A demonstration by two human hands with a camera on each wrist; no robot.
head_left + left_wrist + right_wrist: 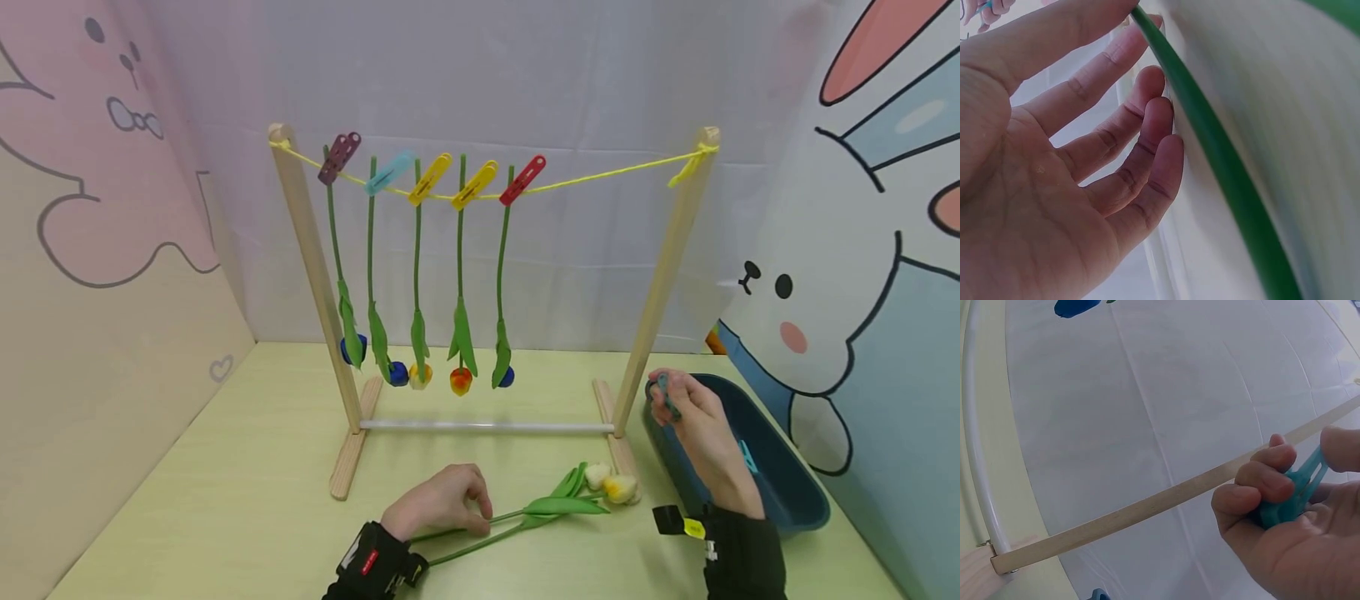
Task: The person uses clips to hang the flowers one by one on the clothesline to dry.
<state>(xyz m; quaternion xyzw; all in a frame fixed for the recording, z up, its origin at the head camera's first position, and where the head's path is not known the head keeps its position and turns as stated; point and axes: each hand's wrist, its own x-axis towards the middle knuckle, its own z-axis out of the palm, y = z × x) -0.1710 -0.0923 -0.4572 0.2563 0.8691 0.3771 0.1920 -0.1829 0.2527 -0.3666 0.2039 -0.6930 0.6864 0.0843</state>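
Over the table's front part, my left hand [442,502] pinches the green stem [1210,144] of an artificial tulip between thumb and forefinger; the other fingers curve loosely. Beside it lies a second tulip, and their white bloom [597,476] and yellow-and-white bloom [621,489] point right. My right hand [697,425], raised over the near side of a dark blue basin [813,508], grips a teal clothespin [1288,503]. Several tulips hang bloom-down from a yellow cord [600,175], held by purple, light blue, yellow and red clothespins [522,180].
A wooden frame with a left post [315,267] and right post [663,283] carries the cord; a white bar [487,427] joins its feet. A light blue clothespin [747,457] lies in the basin. A white curtain [585,275] hangs behind, with rabbit-printed panels [825,275] at the sides.
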